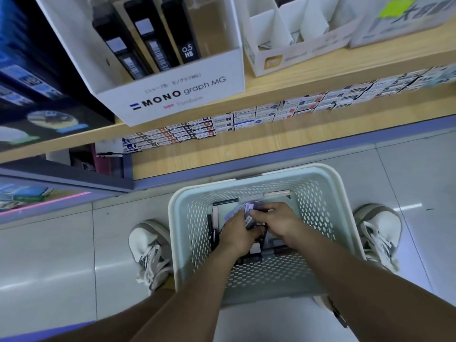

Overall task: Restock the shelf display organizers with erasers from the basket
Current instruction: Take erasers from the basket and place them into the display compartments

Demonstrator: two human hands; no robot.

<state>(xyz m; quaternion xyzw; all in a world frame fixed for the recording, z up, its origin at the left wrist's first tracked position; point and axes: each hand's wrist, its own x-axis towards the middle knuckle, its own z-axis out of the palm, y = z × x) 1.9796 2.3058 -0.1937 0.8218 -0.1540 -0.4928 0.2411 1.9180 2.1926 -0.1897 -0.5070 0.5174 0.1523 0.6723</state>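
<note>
Looks early in the job, with left hand [237,234] and right hand [276,218] both down in the basket [318,208] on the floor [49,255], pinching small purple packs [246,211], maybe erasers, and nothing yet put in the white organizer [274,28] up on the shelf [296,77].

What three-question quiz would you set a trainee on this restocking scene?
1. True or false: the left hand and the right hand are both inside the basket.
2. Where does the basket stand? A on the shelf; B on the floor between two shoes; C on a chair.
3. Fill the gap: the packets that both hands hold are ___ in colour.

Key: 1 true; 2 B; 3 purple.
</note>
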